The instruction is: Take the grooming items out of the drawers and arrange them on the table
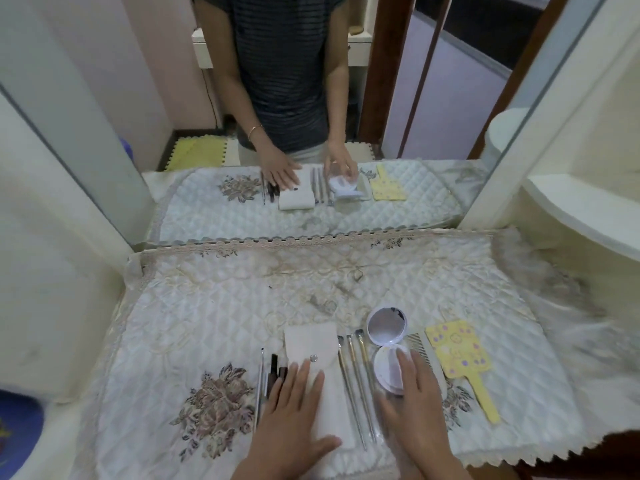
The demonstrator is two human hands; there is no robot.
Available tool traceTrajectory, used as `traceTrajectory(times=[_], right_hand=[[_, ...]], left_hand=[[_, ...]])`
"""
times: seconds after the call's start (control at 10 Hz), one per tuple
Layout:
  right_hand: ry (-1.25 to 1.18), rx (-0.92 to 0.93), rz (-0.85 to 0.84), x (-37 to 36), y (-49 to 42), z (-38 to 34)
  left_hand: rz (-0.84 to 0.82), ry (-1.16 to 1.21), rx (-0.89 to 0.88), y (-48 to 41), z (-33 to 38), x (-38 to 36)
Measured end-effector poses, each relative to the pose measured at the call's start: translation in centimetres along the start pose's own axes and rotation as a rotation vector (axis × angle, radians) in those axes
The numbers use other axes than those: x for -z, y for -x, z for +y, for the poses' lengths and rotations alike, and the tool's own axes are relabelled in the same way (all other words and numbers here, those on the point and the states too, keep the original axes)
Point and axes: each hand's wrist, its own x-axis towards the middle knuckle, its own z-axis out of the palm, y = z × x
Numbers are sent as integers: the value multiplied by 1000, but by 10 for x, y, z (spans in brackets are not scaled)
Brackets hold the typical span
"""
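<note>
A row of grooming items lies on the quilted table cover [214, 306]. My left hand [294, 410] rests flat, fingers spread, on a cream snap pouch [311, 341]. Thin dark pencils and a metal pick [266, 375] lie to its left. Three slim metal tools [356, 375] lie to its right. My right hand [415, 400] lies over the lower half of an open round white compact [386, 329], whose mirror lid stands up; fingers touch its base. A pale comb [419, 344] and a yellow patterned hand mirror [460, 355] lie further right.
A large wall mirror [311, 116] stands at the table's back edge and reflects the items and a person's torso. A cream curved shelf [581, 216] rises on the right. A blue object [17, 431] sits low at the left. The cover's scalloped hem hangs over the front edge.
</note>
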Motion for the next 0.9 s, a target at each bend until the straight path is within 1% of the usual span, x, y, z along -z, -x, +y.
traceTrajectory(times=[0.1, 0.2, 0.3, 0.4, 0.5, 0.6, 0.7, 0.8, 0.9], right_hand=[[-43, -48, -112, 8, -12, 12], [0, 16, -125, 8, -13, 15], [-43, 22, -103, 10, -9, 10], [-64, 16, -43, 15, -10, 16], [-92, -95, -153, 22, -16, 36], [-75, -85, -276, 23, -16, 52], [-53, -84, -316, 25, -13, 52], [-105, -97, -346, 29, -11, 45], [-173, -126, -337, 34, -17, 44]], left_hand=[[-39, -23, 30, -3, 0, 0], [-81, -12, 63, -4, 0, -2], [-136, -24, 92, -1, 3, 4], [-206, -31, 105, 0, 6, 7], [-134, 95, 106, -1, 12, 15], [-74, 150, 56, -2, 17, 13], [-74, 147, 59, -2, 16, 7], [4, 183, 66, -2, 19, 6], [-90, 202, 112, -2, 26, 17]])
